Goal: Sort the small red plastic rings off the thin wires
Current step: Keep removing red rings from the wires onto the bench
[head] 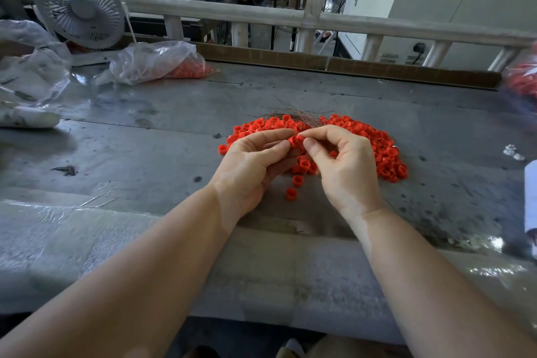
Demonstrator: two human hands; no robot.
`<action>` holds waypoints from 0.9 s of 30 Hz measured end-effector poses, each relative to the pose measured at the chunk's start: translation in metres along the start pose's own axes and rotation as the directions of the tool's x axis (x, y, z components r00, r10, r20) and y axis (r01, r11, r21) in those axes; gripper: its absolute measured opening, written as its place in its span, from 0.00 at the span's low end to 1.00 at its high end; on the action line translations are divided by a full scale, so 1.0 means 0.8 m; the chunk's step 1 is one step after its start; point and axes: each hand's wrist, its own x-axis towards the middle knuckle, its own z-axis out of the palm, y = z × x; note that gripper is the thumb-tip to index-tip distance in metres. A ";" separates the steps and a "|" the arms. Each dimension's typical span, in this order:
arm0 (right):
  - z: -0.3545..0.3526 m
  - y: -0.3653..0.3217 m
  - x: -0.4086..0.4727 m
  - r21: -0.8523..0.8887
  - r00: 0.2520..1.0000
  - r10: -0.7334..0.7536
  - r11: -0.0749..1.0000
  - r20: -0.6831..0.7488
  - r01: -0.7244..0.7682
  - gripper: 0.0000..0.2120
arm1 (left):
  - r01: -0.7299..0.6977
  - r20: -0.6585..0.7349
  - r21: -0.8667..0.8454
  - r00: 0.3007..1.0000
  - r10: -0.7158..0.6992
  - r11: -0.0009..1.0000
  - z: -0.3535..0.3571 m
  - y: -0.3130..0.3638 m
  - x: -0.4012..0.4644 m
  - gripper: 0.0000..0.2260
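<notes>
A heap of small red plastic rings (pixel 380 151) lies on the grey metal table (pixel 145 139), with a bundle of thin wires (pixel 302 113) at its far edge. My left hand (pixel 250 168) and my right hand (pixel 345 166) meet above the heap. Both pinch the same red ring (pixel 297 141) between thumb and fingertips. A few loose rings (pixel 291 193) lie below my hands, closer to me. Whether a wire runs through the pinched ring cannot be made out.
A clear plastic bag with red rings (pixel 162 62) lies at the back left, near a grey fan (pixel 78 6) and crumpled plastic (pixel 32 73). Another bag of red rings (pixel 523 78) sits at the right edge. A railing (pixel 261 13) borders the table's far side.
</notes>
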 end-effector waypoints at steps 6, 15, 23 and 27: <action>-0.004 -0.002 0.004 0.310 0.983 0.185 0.934 0.012 -0.180 0.11 | -0.003 -0.002 -0.013 1.000 0.003 1.000 0.000 0.002 0.000 0.09; -0.006 -0.002 0.005 0.493 0.953 0.295 0.819 0.076 -0.293 0.09 | -0.011 0.023 0.004 1.000 0.011 1.000 0.002 0.002 -0.001 0.10; -0.005 -0.003 0.004 0.454 0.964 0.259 0.853 0.062 -0.259 0.09 | -0.003 0.045 -0.020 0.999 0.004 1.000 0.001 0.004 -0.002 0.10; -0.002 -0.001 0.002 0.316 0.979 0.204 0.927 0.029 -0.203 0.10 | -0.003 0.054 -0.025 0.999 0.005 1.000 0.001 0.003 -0.002 0.10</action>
